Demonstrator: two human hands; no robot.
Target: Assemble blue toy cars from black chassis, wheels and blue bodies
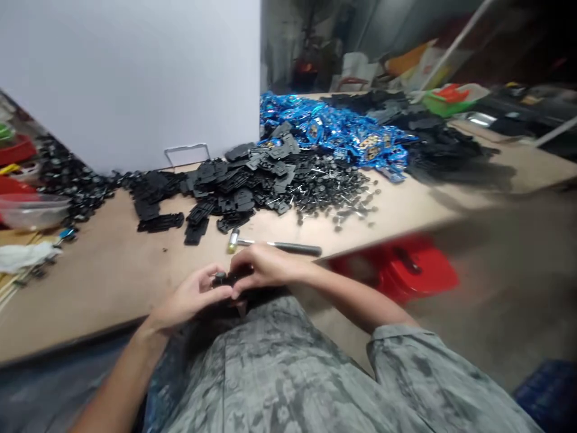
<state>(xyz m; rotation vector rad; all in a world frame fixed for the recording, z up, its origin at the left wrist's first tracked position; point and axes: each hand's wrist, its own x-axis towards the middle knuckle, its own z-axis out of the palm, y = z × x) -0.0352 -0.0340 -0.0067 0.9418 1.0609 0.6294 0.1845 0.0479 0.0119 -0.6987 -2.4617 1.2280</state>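
Observation:
My left hand (189, 297) and my right hand (265, 267) meet above the front edge of the wooden table (108, 282), both gripping a small black plastic part (220, 278) with a round wheel-like end. The fingers hide most of it. Just beyond my right hand, a metal-handled hammer (274, 245) with a brass-coloured head lies on the table. Farther back spread a heap of flat black plastic pieces (216, 195) and a heap of small black wheels on metal pins (329, 186). Behind those lies a mound of shiny blue packets (333, 129).
More black wheels (72, 177) lie at the far left, near a transparent plastic bowl (31, 210). A dark heap (437, 141) covers the table's back right. A red plastic stool (406, 270) stands on the floor beyond the table's right edge. A white wall panel (130, 78) rises behind.

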